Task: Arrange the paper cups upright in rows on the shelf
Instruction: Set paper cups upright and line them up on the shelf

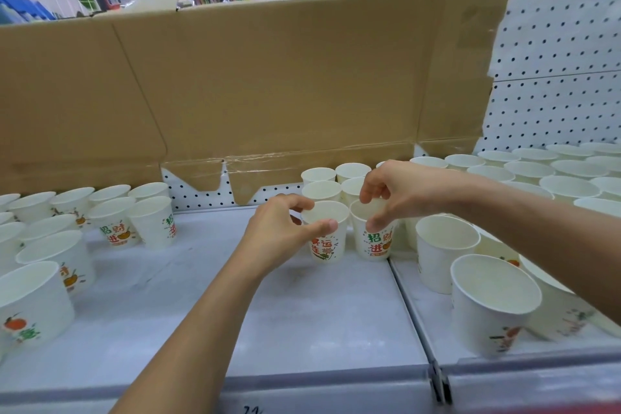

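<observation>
Both hands are at the middle of the white shelf (302, 312), each on one upright paper cup. The left hand (279, 235) grips the left cup (327, 239) at its rim, thumb on the near side and fingers (299, 203) curled over the far edge, pinching the wall between them. The right hand (400, 191) reaches in from the right and holds the right cup (374, 242) at its rim, thumb at the near wall and forefinger at the far lip, also pinching. The two cups stand just beside each other, bases on the shelf, printed sides facing near. Directly behind them stand further upright cups (319, 183) in short rows running toward the far edge. A group of upright cups on the left (114, 222) occupies the left part of the shelf, with a bare stretch between it and the held pair. On the adjoining shelf section to the right, many more upright cups on the right (524, 171) stand in rows back to the white pegboard (554, 60); the nearest, a large cup (494, 306), stands close to the front edge. A flattened cardboard sheet (268, 77) leans upright along the far side of the shelf, covering most of the pegboard. Coloured goods show on the level above it.
</observation>
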Demonstrator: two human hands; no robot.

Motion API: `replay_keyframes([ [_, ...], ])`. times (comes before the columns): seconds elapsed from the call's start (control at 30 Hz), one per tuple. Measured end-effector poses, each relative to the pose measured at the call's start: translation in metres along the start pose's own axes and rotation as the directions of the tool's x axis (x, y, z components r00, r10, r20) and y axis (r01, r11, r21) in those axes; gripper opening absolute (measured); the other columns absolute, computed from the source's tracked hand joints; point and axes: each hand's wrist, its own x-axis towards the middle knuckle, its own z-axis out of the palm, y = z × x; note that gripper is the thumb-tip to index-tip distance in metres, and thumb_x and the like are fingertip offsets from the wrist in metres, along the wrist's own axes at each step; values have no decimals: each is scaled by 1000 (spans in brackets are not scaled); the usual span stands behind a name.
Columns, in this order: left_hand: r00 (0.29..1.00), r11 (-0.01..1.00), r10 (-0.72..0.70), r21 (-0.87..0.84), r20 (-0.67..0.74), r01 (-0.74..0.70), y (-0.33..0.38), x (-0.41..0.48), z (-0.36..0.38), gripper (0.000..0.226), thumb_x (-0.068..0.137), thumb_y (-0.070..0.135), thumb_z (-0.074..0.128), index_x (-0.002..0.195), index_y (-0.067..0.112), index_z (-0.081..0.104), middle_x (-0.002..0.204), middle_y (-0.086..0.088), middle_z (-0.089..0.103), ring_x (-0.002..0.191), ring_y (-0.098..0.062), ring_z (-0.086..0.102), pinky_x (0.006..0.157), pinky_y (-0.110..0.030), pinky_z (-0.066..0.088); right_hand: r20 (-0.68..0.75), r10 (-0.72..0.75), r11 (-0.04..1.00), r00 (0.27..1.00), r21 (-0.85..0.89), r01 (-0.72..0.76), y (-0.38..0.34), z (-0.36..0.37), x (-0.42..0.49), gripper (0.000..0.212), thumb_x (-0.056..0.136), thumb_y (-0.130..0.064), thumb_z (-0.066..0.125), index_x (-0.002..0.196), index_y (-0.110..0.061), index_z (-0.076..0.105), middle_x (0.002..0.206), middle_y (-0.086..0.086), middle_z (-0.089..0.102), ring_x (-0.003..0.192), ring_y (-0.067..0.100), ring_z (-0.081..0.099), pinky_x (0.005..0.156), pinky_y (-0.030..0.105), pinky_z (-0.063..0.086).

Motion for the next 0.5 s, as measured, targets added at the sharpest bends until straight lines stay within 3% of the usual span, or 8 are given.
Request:
replay_keyframes([
  [0.3, 1000, 1000, 1, 28, -11, -1, 3, 0, 4, 68, 68, 62, 75, 124, 28, 60, 118, 11, 61, 94, -7, 62, 88, -38, 53, -22, -40, 999, 999, -7, 40, 7, -3, -2, 48, 69, -52, 78, 111, -34, 61, 119, -10, 59, 108, 13, 54, 92, 38, 48],
  [0.5, 988, 998, 59, 18, -140, -58, 2, -35, -4, 61, 80, 53, 68, 134, 31, 50, 137, 12, 50, 124, -7, 46, 102, -35, 41, -102, -199, 980, 975, -29, 197, -34, -3, -29, 45, 84, -51, 63, 126, -35, 56, 136, -12, 49, 127, 11, 40, 100, 32, 36],
])
